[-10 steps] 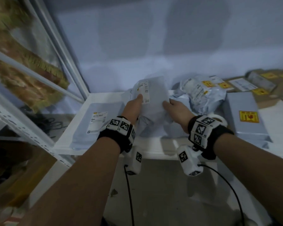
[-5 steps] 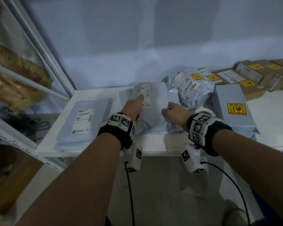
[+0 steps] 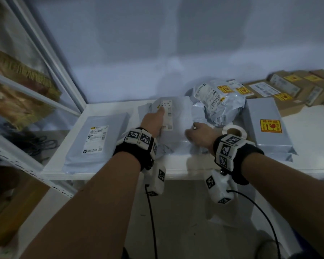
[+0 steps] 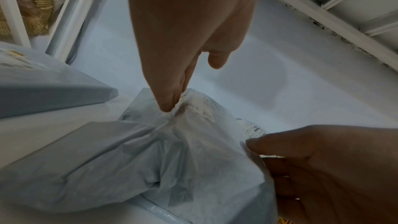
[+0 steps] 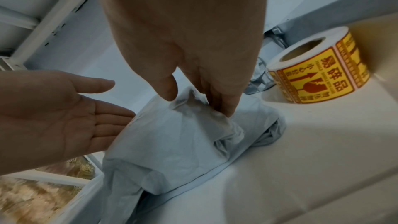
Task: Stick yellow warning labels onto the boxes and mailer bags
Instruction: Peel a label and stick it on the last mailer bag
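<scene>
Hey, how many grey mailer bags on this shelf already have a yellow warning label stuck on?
2: the crumpled bag at the back and the flat bag on the right. The two bags further left show none, though hidden sides can't be ruled out.

label roll (image 3: pixel 234 132) beside right hand (image 3: pixel 199 134)

The head view looks forward and down from above the table's (image 3: pixel 176 165) front edge toward the wall. Each wrist view sits close, low over the table, looking along its fingers. All three share the grey mailer bag (image 3: pixel 178 126) (image 4: pixel 172 151) (image 5: pixel 183 142).
</scene>
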### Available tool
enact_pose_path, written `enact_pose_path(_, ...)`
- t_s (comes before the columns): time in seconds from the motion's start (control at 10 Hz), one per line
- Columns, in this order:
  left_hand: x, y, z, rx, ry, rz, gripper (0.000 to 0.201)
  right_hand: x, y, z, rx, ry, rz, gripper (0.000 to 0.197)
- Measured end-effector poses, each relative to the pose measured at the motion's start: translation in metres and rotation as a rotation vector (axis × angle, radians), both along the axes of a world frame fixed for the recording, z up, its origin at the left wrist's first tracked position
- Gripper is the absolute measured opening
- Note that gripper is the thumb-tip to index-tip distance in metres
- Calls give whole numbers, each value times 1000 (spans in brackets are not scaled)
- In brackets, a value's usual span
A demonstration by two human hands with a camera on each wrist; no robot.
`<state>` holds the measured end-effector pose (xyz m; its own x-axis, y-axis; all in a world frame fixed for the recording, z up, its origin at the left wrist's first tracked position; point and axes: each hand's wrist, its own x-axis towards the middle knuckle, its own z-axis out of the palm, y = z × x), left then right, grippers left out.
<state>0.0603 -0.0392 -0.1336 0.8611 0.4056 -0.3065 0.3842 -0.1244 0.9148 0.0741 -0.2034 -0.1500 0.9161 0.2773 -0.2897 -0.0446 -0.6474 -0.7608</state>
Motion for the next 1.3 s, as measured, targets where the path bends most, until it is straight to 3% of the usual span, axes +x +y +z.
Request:
enact_pose_path(0.2,-3,-18,16,-22,-56,-19,37,7,-14,7,38,-2,-25,24)
enact_pose_path(0.3,-3,-31,20,44,-46,-61,38,11,-21,10,22,-37,-52,48)
enact_pose_path(0.4,-1,-47,21,50,-70,-101,58,11,-32,14,7,-56,-70,43)
enact_pose_path(0.5,2,-67,19,-48,-79,-111,65,8,-49,19,39,-95,-94,32)
enact_pose_path(0.7,6,-97,15,-81,-50,-209,42,13,-79,22,3,-109,-100,41)
enact_pose_path(0.9,14,-121,4,71,3,-400,37,22,-106,18,21,-85,-132,40)
enact_pose_path(1.1,27,-131,-6,93,-7,-501,37,27,-124,11,-5,-70,-170,14)
enact_pose_path(1.3,31,-130,-14,-108,7,-631,29,27,-129,-5,5,-76,-223,17)
